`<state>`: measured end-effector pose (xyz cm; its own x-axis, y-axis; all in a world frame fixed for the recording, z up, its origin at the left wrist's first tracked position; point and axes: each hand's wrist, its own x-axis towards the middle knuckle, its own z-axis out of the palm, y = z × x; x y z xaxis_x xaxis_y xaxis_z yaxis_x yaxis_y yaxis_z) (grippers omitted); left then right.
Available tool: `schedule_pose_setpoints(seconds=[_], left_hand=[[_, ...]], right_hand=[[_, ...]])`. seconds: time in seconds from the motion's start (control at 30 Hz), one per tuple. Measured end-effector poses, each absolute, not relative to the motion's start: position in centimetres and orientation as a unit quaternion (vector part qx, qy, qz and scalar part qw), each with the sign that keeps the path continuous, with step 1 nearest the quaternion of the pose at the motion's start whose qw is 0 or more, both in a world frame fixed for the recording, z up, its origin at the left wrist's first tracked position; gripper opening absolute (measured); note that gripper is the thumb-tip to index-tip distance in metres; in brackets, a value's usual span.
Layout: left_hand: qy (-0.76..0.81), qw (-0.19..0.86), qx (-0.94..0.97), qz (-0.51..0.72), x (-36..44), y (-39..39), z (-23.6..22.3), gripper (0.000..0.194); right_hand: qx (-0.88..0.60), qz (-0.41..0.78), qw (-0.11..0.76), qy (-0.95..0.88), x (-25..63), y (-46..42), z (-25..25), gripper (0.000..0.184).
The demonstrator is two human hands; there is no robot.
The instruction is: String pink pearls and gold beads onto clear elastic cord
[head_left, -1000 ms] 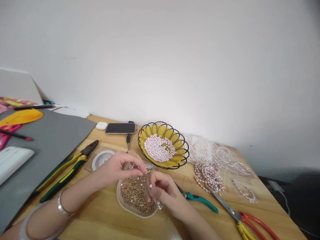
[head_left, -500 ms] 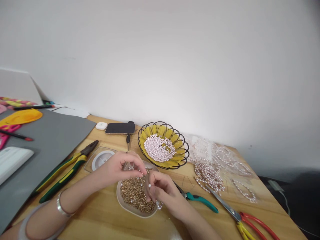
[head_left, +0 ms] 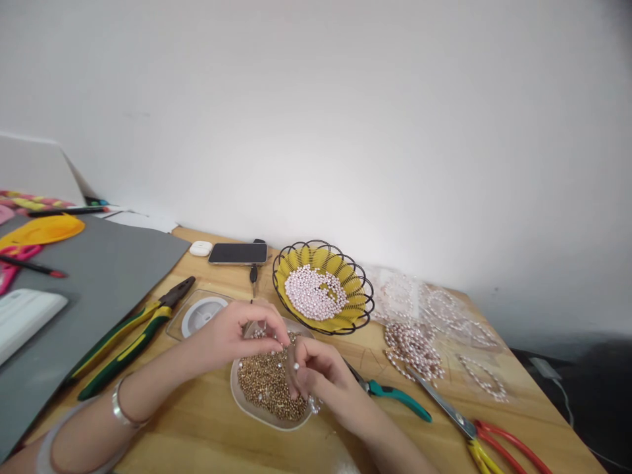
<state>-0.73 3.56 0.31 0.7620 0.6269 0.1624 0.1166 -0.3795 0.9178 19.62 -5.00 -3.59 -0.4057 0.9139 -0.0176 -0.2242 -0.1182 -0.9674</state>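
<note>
Above a pale dish (head_left: 237,395) of small gold beads (head_left: 266,383), both hands work close together, fingertips nearly meeting. My left hand (head_left: 241,332) pinches thumb and forefinger closed; what lies between the tips is too small to make out. My right hand (head_left: 326,382) is closed with its fingers curled round a beaded string (head_left: 315,403), whose pearly beads hang below the fingers. One white bead (head_left: 296,367) shows at the right fingertips. Several white beads also lie among the gold ones. Behind the dish stands a yellow basket (head_left: 358,283) with black wire loops, holding pale pink beads (head_left: 312,294).
Green-and-yellow pliers (head_left: 129,339) and a white spool (head_left: 202,315) lie left. Teal-handled pliers (head_left: 397,397), red-and-yellow-handled scissors (head_left: 474,428), bead strands (head_left: 413,349) and clear bags (head_left: 434,306) lie right. A phone (head_left: 237,253) and white earphone case (head_left: 201,248) are behind.
</note>
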Motion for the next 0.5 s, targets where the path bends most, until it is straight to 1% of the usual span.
schedule_pose_setpoints(seconds=[0.5], left_hand=[[0.222,0.493,0.8,0.261,-0.68,3.57,0.2,0.01]], right_hand=[[-0.332,0.666,0.432,-0.51,19.67,-4.92,-3.69,0.038]])
